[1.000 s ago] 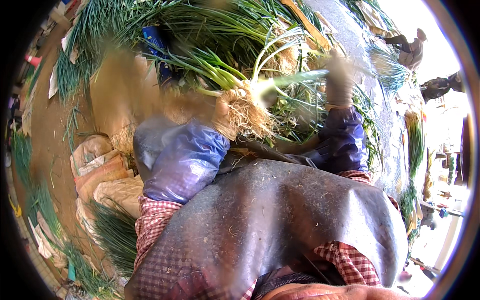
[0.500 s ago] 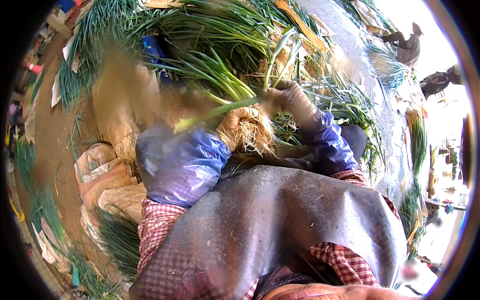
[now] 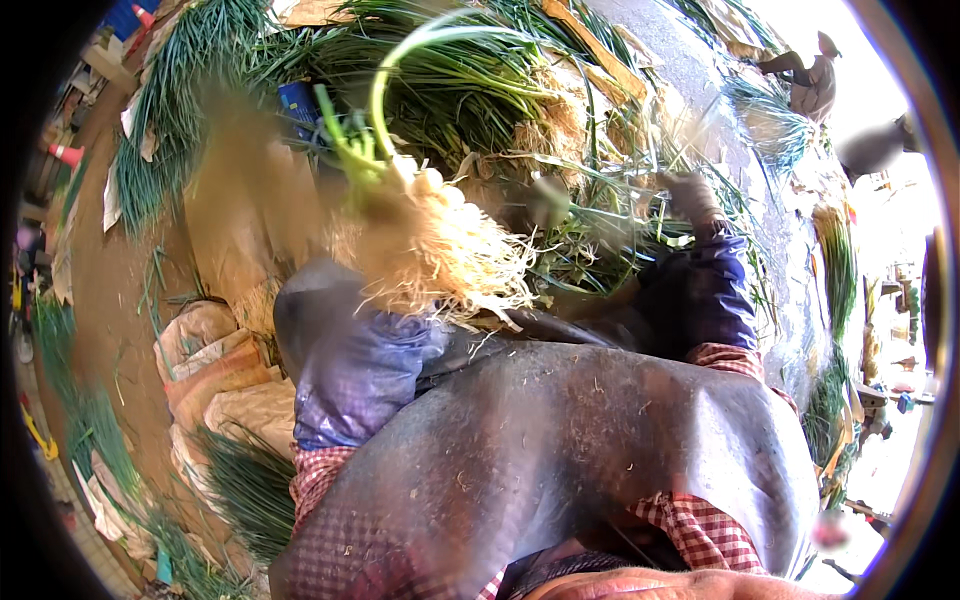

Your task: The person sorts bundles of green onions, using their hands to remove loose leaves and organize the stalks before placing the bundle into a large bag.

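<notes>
Straw-coloured roots fan out from the bunch of green onions (image 3: pixel 450 240), raised in front of the dark apron (image 3: pixel 560 440) at the end of the left sleeve (image 3: pixel 355 375), with one pale green stalk (image 3: pixel 384 95) arching up and to the right. It looks light: the shanks probably firm but easily bruised, the leaves limp and apt to snap or slip where damp, the roots loose and ready to tangle. The safest hold seems to be around the pale shanks just above the roots. The left hand is hidden by roots and blur; it seems to support the bunch, but how far its fingers close cannot be told. Well apart, the right hand (image 3: pixel 693 198) hangs beside leafy scraps (image 3: pixel 590 240), fingers partly curled; whether it grips anything is unclear. Beyond lie a heap of green onions (image 3: pixel 440 75), a blue box (image 3: pixel 297 108), brown sacks (image 3: pixel 235 375) and grey pavement (image 3: pixel 690 100), where another person (image 3: pixel 815 88) shows at the upper right.
</notes>
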Motion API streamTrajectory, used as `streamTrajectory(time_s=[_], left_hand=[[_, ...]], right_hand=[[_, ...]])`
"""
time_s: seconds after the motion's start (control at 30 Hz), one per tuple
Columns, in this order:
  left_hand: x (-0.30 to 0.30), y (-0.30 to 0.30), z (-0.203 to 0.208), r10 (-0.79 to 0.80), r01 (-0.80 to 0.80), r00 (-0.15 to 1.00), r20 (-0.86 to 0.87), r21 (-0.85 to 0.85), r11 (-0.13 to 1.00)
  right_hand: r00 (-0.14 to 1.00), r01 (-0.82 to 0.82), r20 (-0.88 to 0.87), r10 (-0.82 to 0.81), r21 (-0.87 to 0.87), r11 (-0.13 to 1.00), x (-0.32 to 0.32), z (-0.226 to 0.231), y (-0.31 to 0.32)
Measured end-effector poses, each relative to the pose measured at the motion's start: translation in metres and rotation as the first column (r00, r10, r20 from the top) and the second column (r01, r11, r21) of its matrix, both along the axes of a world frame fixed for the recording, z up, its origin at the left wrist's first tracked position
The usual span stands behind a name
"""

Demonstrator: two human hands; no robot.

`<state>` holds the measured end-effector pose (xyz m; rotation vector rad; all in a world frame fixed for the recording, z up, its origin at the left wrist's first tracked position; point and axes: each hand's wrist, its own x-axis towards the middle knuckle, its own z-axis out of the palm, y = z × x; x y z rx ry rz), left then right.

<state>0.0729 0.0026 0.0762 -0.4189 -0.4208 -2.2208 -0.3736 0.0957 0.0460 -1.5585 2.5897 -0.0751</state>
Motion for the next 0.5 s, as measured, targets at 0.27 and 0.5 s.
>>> streamTrajectory(time_s=[0.27,0.5], left_hand=[[-0.001,0.010,-0.029,-0.088,0.035,0.982,0.165,0.299,0.954],[-0.004,0.002,-0.031,-0.063,-0.017,0.950,0.305,0.253,0.967]], right_hand=[[0.969,-0.248,0.006,0.248,0.046,0.968,0.135,0.039,-0.094],[0.948,-0.289,-0.151,0.280,-0.041,0.956,0.121,-0.030,-0.224]])
